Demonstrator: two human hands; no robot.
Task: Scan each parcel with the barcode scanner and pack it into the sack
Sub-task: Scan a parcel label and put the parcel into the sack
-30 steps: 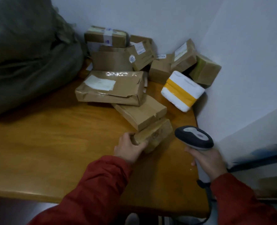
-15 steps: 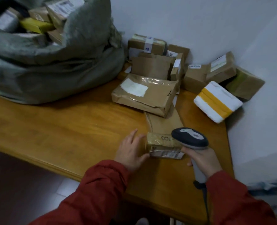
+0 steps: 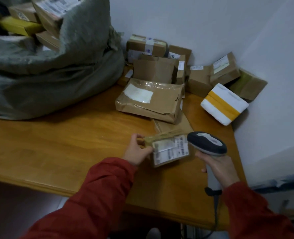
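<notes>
Parcel (image 3: 170,151) in left hand (image 3: 136,152), scanner (image 3: 207,144) in right hand (image 3: 218,167), perhaps touching.

The print on the label (image 3: 170,150) of the parcel (image 3: 165,136) is showing only as blur, not readable. The scanner (image 3: 207,143) is covering the parcel's right end, and the right hand (image 3: 218,168) is hiding most of the scanner's handle. The sack (image 3: 65,75) is running out past the top and left edges.
</notes>
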